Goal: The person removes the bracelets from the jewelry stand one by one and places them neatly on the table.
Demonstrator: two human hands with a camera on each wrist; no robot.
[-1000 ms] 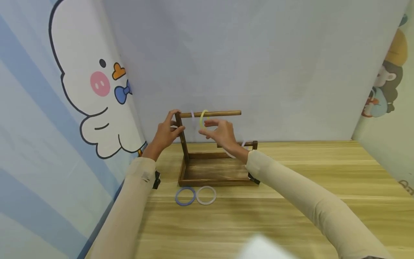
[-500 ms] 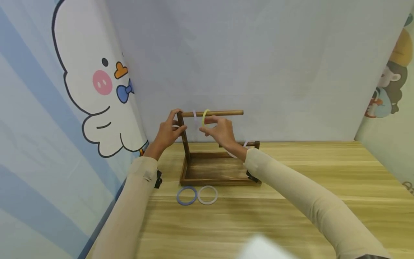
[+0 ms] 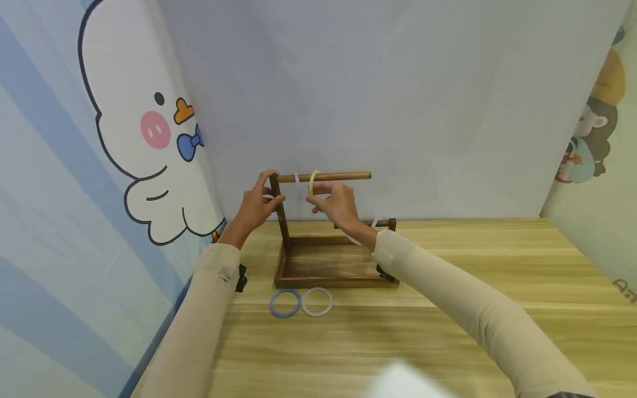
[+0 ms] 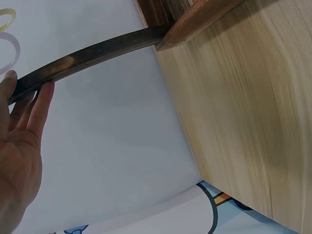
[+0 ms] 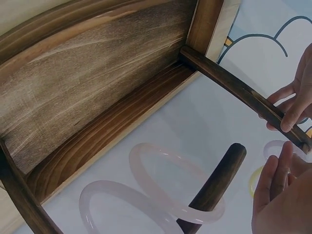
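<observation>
A dark wooden stand [image 3: 328, 284] with a shallow tray base has a tall post at its left. My left hand [image 3: 255, 205] grips the top of that post [image 4: 97, 52], thumb on one side and fingers on the other. From the post runs an upper bar [image 3: 345, 176], free at its right end. A lavender bangle [image 3: 297, 179] hangs on it near the post. Just right of that, a yellow bangle [image 3: 312, 183] encircles the bar, its lower edge pinched by my right hand [image 3: 338, 203]. In the right wrist view, the fingers partly hide this yellow bangle.
A blue bangle [image 3: 285, 303] and a whitish bangle [image 3: 317, 302] lie flat before the stand. The lower bar [image 5: 214, 183] carries a pinkish bangle [image 5: 134, 158] and a pale lilac bangle [image 5: 87, 202]. A blurred white object [image 3: 405, 381] sits at the bottom edge.
The yellow bangle has turned more edge-on to the head view, with my right fingers shifting slightly on it. My left hand stays on the post.
</observation>
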